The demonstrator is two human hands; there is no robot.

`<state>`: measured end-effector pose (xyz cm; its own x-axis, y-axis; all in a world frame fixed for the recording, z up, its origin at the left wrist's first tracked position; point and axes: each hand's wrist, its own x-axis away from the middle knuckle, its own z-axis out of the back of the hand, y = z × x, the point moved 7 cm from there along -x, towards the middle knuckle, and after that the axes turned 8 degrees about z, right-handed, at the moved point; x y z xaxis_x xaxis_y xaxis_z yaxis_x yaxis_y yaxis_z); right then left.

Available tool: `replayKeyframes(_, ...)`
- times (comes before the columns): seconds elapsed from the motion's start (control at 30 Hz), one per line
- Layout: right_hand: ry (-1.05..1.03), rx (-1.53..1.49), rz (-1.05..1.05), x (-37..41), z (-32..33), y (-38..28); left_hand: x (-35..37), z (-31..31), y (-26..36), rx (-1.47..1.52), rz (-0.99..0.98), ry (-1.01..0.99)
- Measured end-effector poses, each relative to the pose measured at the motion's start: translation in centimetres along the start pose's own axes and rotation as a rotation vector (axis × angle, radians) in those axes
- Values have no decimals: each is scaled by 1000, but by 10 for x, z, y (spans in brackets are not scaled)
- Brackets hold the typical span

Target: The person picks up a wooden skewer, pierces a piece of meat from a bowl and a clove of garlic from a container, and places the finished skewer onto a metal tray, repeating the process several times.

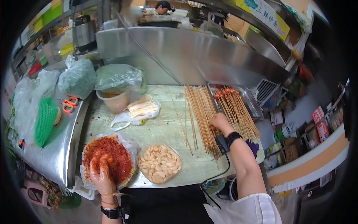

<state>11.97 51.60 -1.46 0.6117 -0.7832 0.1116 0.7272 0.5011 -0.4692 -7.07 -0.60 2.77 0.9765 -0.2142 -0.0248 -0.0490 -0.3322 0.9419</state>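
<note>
My left hand [101, 174] wears a thin clear glove and dips its fingers into red chopped filling [125, 158] in a plastic-lined bowl at the lower left. The fingers are partly apart, and whether they hold any filling is hidden. A container of pale peeled cloves [159, 163] stands just right of the bowl. Further right, my right hand [220, 124] rests with curled fingers on a row of bare wooden skewers [201, 112]; its fingertips are hidden. Beside it, skewers with red pieces on their tips [228, 94] lie across a metal tray [250, 98].
Behind the bowl are a bag of pale sticks [142, 109] and a white tub [115, 101]. Orange scissors [69, 105] and a green net bag [46, 122] lie on the left metal counter. A metal panel [156, 56] borders the back; another person [163, 8] is beyond it.
</note>
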Motion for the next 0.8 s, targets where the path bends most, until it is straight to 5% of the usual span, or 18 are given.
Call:
replayKeyframes(0.13, -19, -201, -90, 10, 0, 3, -1, -1, 3, -1, -13, -14)
replayKeyframes(0.23, -173, 76, -27, 22, 1, -22, -1, -1, 2, 4, 2, -15)
replayKeyframes(0.33, -246, -56, -113, 19, -6, -19, 0, -3, 5, 31, -15, -22)
replayKeyframes(0.53, -217, -155, -81, 19, 6, -16, -1, 0, 0, 10, 15, -27)
replayKeyframes(0.6, -125, 11, 85, 15, 19, -22, -1, 1, 1, 0, 20, -19)
replayKeyframes(0.73, -117, -221, 298, 21, 35, -39, 2, -4, 20, -264, -146, 38)
replayKeyframes(0.8, -127, -512, 274, 47, 50, -62, -4, 1, 0, -47, -10, -38)
